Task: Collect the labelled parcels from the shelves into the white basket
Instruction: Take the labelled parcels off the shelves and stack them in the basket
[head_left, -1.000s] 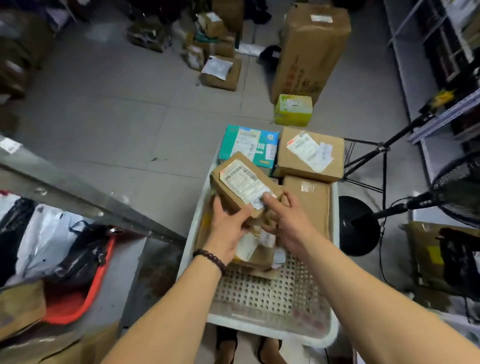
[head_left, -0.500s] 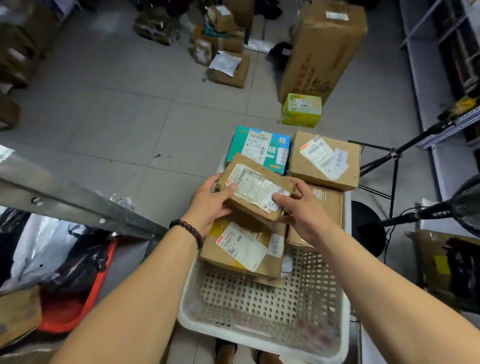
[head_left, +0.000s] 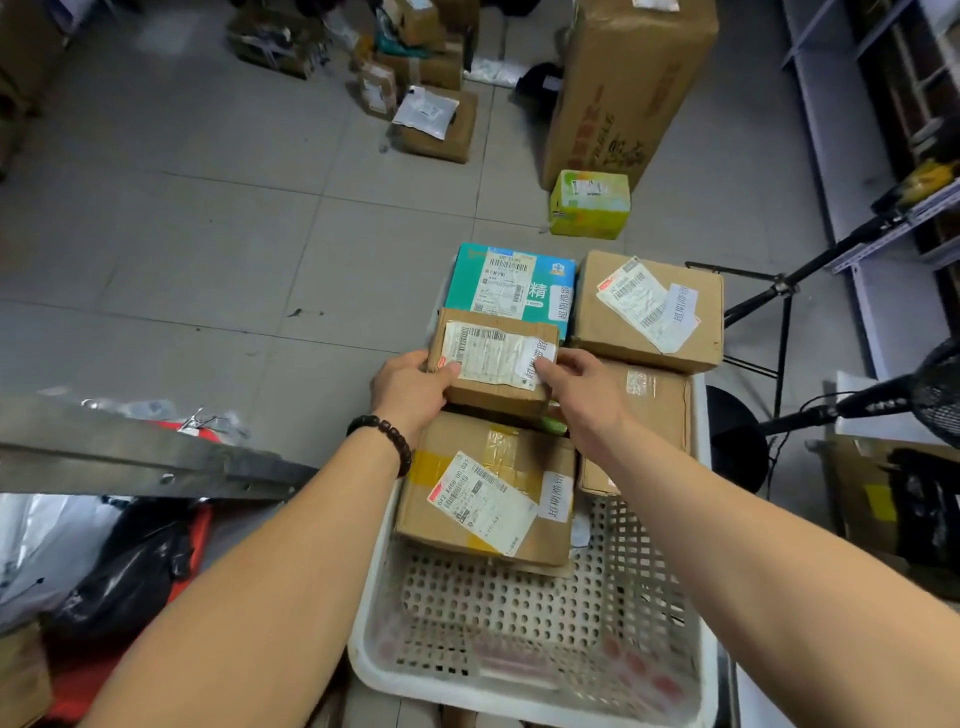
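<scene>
- White perforated basket (head_left: 524, 691): at 6 o'clock of the view; the near half of its floor is bare.
- Small labelled carton (head_left: 493, 364): over the basket's far half, label up. I cannot tell whether it rests on the parcels below.
- Left hand (head_left: 410, 389): grips the carton's 9 o'clock end, thumb on the label, fingers curled under. Bead bracelet (head_left: 382, 434) at the wrist.
- Right hand (head_left: 582, 384): pinches the 3 o'clock end, with a fingertip on the label.
- Taped carton (head_left: 488, 499): at 6 o'clock of the held one, label up.
- Teal box (head_left: 511, 283): at 12 o'clock.
- Double-labelled brown carton (head_left: 649, 312): at 2 o'clock.
- Plain carton (head_left: 654, 410): at 3 o'clock, under the right wrist.
- Yellow-green box (head_left: 589, 202): on the tiles beyond the basket, against a tall carton (head_left: 628, 88).
</scene>
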